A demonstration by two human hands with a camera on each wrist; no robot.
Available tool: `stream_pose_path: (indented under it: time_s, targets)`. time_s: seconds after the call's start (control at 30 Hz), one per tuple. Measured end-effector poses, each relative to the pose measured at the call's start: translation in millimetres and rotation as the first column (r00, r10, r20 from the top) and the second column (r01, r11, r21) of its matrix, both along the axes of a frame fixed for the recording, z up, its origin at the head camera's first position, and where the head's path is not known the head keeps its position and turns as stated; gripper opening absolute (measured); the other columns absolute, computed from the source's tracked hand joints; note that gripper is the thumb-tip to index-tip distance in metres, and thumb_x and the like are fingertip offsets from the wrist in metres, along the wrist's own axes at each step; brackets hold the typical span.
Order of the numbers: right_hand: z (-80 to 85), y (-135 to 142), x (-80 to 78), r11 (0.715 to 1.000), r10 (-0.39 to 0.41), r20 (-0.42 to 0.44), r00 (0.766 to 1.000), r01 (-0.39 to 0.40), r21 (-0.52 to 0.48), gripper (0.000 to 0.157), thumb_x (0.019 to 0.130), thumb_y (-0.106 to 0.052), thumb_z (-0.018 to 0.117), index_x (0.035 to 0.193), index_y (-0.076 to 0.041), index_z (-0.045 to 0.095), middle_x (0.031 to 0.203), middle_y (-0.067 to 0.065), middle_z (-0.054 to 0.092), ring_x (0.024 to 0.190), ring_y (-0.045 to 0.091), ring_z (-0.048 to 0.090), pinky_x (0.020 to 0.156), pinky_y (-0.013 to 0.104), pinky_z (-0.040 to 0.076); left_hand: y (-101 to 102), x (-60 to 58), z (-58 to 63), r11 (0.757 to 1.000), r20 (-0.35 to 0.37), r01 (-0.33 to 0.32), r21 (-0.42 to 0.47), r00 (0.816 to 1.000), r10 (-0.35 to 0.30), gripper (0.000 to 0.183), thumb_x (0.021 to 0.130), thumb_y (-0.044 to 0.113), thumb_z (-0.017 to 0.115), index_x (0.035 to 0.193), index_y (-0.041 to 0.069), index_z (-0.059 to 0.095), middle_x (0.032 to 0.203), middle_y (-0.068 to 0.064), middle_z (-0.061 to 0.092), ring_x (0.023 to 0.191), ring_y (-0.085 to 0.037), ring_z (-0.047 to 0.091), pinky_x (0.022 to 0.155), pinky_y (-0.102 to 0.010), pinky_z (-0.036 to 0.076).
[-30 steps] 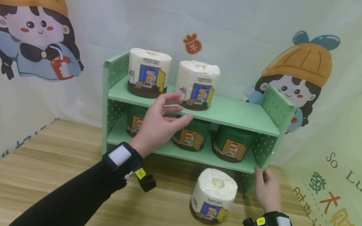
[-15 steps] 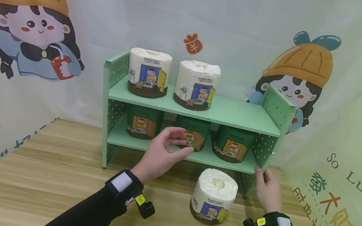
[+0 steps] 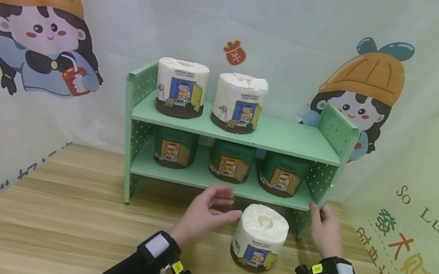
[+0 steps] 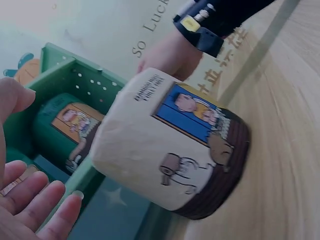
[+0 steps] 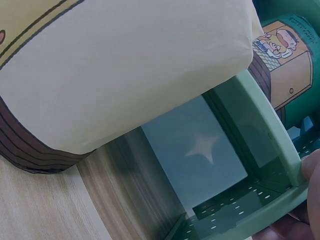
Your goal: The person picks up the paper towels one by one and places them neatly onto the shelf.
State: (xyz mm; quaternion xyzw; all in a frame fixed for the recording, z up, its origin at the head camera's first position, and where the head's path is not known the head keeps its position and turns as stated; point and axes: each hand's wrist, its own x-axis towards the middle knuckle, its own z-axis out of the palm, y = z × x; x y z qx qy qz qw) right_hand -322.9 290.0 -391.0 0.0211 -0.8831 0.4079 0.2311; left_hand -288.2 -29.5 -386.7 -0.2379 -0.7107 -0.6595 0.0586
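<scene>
On the table stands a white-wrapped toilet roll (image 3: 259, 237) with a brown base band. My left hand (image 3: 204, 217) is just left of it, fingers spread and slightly bent, holding nothing. The left wrist view shows a gap between that hand's fingers (image 4: 37, 195) and the roll (image 4: 145, 135). With thumb and fingers, my right hand (image 3: 325, 231) grips the right side edge of a green two-tier shelf (image 3: 289, 139), near the lower board. In the right wrist view the thumb (image 5: 311, 167) lies on the shelf's front edge. Part of that hand is out of frame there.
Two white toilet rolls, one at the left (image 3: 180, 88) and one near the middle (image 3: 238, 103), stand on the upper tier. Three green-wrapped rolls, such as the right one (image 3: 283, 175), stand on the lower tier. A printed cloth (image 3: 136, 9) hangs behind.
My left hand has come down from in front of the upper-tier rolls, past the lower tier, to beside the white roll on the table. The right hand stays on the shelf edge.
</scene>
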Motion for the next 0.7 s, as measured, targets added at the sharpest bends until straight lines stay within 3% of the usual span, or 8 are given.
stream_pose_path:
  time_s: [0.17, 0.3, 0.43, 0.57, 0.7]
  targets:
    - [-0.6, 0.3, 0.0, 1.0, 0.003, -0.002, 1.0, -0.003, 0.007, 0.044, 0.109, -0.033, 0.041, 0.132, 0.002, 0.055, 0.116, 0.026, 0.063, 0.1, 0.037, 0.059, 0.076, 0.055, 0.052, 6.6, 0.1, -11.2, 1.0, 0.039, 0.011, 0.016, 0.999, -0.012, 0.064, 0.087, 0.028, 0.08, 0.138, 0.008, 0.048, 0.132, -0.01, 0.054, 0.118, -0.024, 0.051, 0.097, -0.05, 0.046]
    - [0.0, 0.3, 0.5, 1.0, -0.001, 0.003, 1.0, 0.001, 0.008, 0.044, 0.109, -0.034, 0.04, 0.132, 0.002, 0.055, 0.114, 0.026, 0.064, 0.095, 0.035, 0.06, 0.072, 0.05, 0.051, 14.0, 0.5, -18.9, 0.999, 0.089, 0.034, -0.021, 0.996, -0.032, 0.07, 0.085, 0.026, 0.082, 0.141, 0.01, 0.044, 0.136, -0.01, 0.05, 0.121, -0.026, 0.048, 0.099, -0.048, 0.045]
    - [-0.5, 0.9, -0.1, 1.0, -0.003, -0.001, 1.0, 0.003, 0.017, 0.044, 0.109, -0.034, 0.04, 0.13, 0.002, 0.056, 0.112, 0.025, 0.064, 0.094, 0.034, 0.06, 0.069, 0.048, 0.05, 23.1, 2.7, -27.3, 0.993, 0.139, 0.063, -0.101, 0.989, -0.049, 0.085, 0.081, 0.031, 0.085, 0.148, 0.012, 0.037, 0.144, -0.012, 0.042, 0.125, -0.029, 0.044, 0.103, -0.051, 0.041]
    - [-2.0, 1.5, -1.2, 1.0, -0.002, -0.015, 1.0, 0.002, 0.025, 0.043, 0.109, -0.033, 0.041, 0.128, 0.002, 0.057, 0.109, 0.025, 0.065, 0.089, 0.033, 0.06, 0.065, 0.044, 0.049, 31.9, 4.6, -38.2, 0.979, 0.195, 0.136, -0.154, 0.975, -0.105, 0.105, 0.076, 0.033, 0.089, 0.155, 0.011, 0.022, 0.151, -0.007, 0.034, 0.132, -0.023, 0.036, 0.108, -0.049, 0.035]
    - [-2.2, 1.3, -1.9, 1.0, -0.004, -0.017, 1.0, 0.005, 0.029, 0.042, 0.109, -0.034, 0.041, 0.125, 0.002, 0.058, 0.103, 0.024, 0.065, 0.082, 0.03, 0.057, 0.059, 0.037, 0.045, 37.4, 5.9, -46.7, 0.968, 0.189, 0.159, -0.192, 0.974, -0.122, 0.118, 0.073, 0.031, 0.091, 0.157, 0.012, 0.011, 0.151, -0.002, 0.035, 0.133, -0.019, 0.033, 0.11, -0.05, 0.03]
